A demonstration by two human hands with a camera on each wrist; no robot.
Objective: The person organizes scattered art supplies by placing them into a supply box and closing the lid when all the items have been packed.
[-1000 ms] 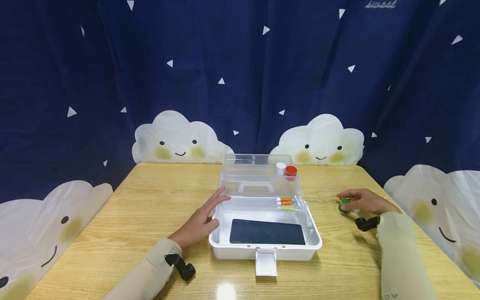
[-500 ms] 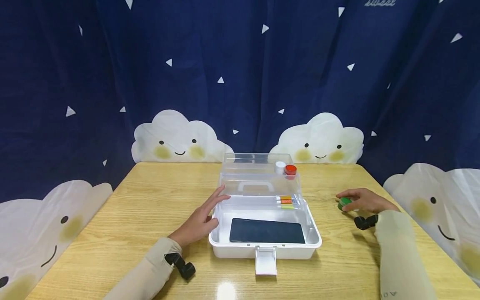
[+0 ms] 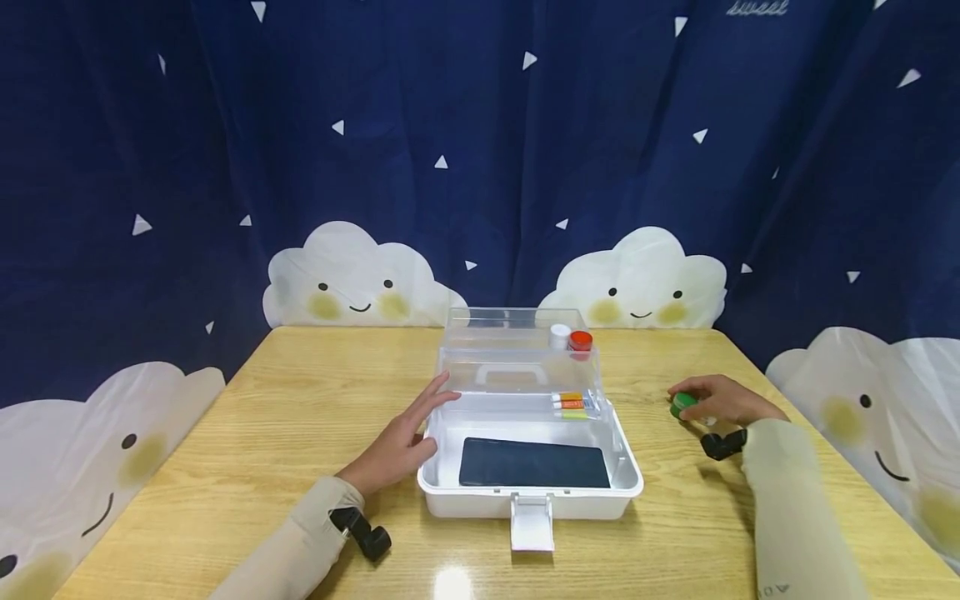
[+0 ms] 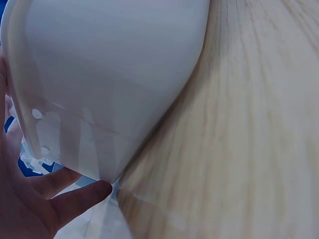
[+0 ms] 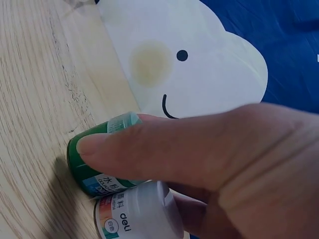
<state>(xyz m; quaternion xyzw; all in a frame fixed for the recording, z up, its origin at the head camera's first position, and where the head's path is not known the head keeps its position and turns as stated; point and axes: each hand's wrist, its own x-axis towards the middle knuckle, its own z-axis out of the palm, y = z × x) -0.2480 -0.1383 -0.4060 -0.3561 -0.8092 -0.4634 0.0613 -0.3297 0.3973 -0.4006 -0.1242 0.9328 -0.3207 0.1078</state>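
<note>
My right hand (image 3: 731, 402) grips a green paint jar (image 5: 79, 172) at the right of the table, its thumb lying across the jar's side. Tucked against that jar under the same hand is a white paint jar (image 5: 139, 211) with a "deli" label. My left hand (image 3: 397, 454) rests at the left side of the white storage box (image 3: 450, 504), with the thumb at the rim and the fingers stretched toward the back. In the left wrist view two fingertips are right at the corner of the box's outer wall. The box's clear lid (image 3: 510, 360) stands open.
Inside the box lies a dark flat rectangular thing (image 3: 532, 463). Several small paint tubes (image 3: 572, 405) sit in a tray behind it. Further back stand a white-capped jar (image 3: 559, 335) and a red-capped jar (image 3: 581, 342). The latch (image 3: 532, 525) hangs down in front.
My right hand and the green jar have shifted slightly left toward the box. The left hand and the box have stayed in place.
</note>
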